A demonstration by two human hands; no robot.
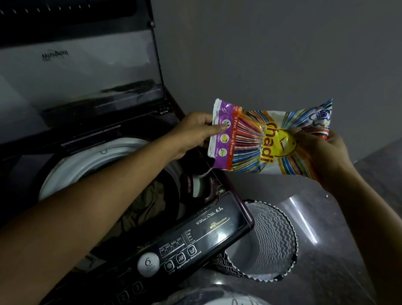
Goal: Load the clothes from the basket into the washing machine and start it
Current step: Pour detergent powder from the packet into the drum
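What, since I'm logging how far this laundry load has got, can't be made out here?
Head view only:
Clothes in the drum: largely hidden by the left forearm and darkness.
Basket floor: near part hidden behind the control panel.
Detergent packet ends: partly covered by the left hand and right hand; open or sealed unclear.
Panel's small labels: too small and dim.

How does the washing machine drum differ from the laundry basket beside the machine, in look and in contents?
The drum holds dark clothes; the basket shows no clothes inside. The drum has a plain white rim; the basket has a black-and-white zigzag pattern. The drum sits inside the machine; the basket stands on the floor beside it. Both are round and open at the top.
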